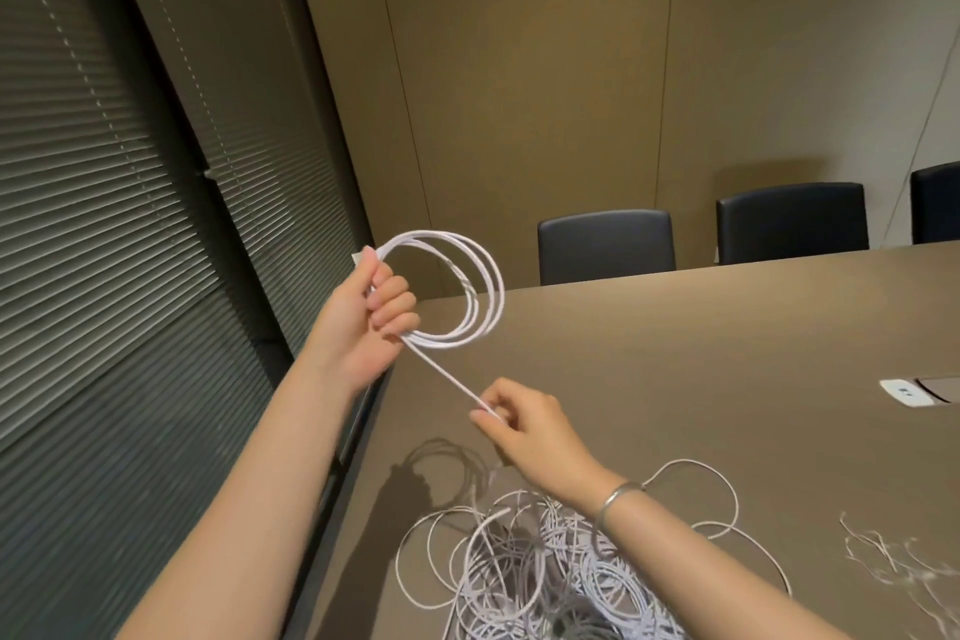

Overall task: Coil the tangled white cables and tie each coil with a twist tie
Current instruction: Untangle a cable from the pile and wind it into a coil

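We see the left hand [363, 322] raised above the near left corner of the brown surface [701, 343], its fingers curled round a white cable coil [480, 296] of about 3 loops. The coil hangs in the air, tilted toward us, with a short connector end poking out above the thumb. From the bottom of the coil a straight run of the same cable slants down to the right hand [524, 418], which pinches it between thumb and fingertips, the other fingers loosely curled. Both hands are therefore closed on the cable, the left on the loops and the right on the free length. A silver bracelet [615, 496] sits on the right wrist.

Below the right forearm, the tangled white cables [535, 572] lie in a heap on the surface near its front edge, with 1 wide loop [724, 478] spreading out to the right. Well apart from the heap, at the right edge, we make out a blurred scatter of thin pale twist ties [893, 561] lying flat.

Farther back on the surface a white outlet panel [906, 392] is set in. Beyond the far edge stand 3 dark chairs [605, 244] against a tan panelled wall. Closed blinds [104, 203] cover the left side.
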Motion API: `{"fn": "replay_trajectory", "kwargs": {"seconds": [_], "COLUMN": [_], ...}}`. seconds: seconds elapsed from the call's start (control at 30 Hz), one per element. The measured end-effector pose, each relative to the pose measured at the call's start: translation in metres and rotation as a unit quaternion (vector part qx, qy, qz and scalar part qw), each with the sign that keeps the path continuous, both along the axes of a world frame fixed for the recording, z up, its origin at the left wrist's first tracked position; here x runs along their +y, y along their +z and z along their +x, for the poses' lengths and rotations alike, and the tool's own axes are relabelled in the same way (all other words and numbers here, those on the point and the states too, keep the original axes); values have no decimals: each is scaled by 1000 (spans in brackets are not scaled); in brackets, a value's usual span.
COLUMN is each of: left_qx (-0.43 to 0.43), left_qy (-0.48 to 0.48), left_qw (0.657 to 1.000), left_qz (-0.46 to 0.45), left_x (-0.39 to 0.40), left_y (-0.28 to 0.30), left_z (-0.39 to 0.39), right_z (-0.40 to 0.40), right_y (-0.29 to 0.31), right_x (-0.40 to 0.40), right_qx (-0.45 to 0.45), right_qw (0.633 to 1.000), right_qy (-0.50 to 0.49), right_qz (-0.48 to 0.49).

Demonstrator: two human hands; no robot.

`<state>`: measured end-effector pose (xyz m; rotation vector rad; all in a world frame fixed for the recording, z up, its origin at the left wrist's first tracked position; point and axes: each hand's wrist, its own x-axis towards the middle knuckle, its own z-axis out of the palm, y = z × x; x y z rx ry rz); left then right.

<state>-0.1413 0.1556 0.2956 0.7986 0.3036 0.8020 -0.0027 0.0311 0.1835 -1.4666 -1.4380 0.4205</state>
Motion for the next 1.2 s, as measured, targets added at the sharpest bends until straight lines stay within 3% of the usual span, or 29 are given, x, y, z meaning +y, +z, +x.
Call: {"fn": "replay_trajectory", "kwargs": {"seconds": [0.1,0.23,0.47,0.8,1.0,1.2], "left_qx": [-6,5,-1,114,196,221], "left_qy": [34,80,139,161,191,203], "left_qw": [999,997,990,977,950,934], "left_qz": [0,18,10,85,152,193], "left_x": [17,34,50,36,19,12], "left_y": [11,29,31,8,-14,-16], "left_z": [-17,-37,-53,-29,-7,2], "right_z": [34,75,114,76,27,1], "right_y": [-20,-40,-52,10,57,64], "right_x": [-1,-12,-18,-3,-7,-16], "right_qx": [22,176,197,234,194,-27], "right_qw": [995,970,957,968,978,998], "right_qy": [28,43,19,-69,-12,34], "right_qz": [-97,-162,-213,-48,69,39]}}
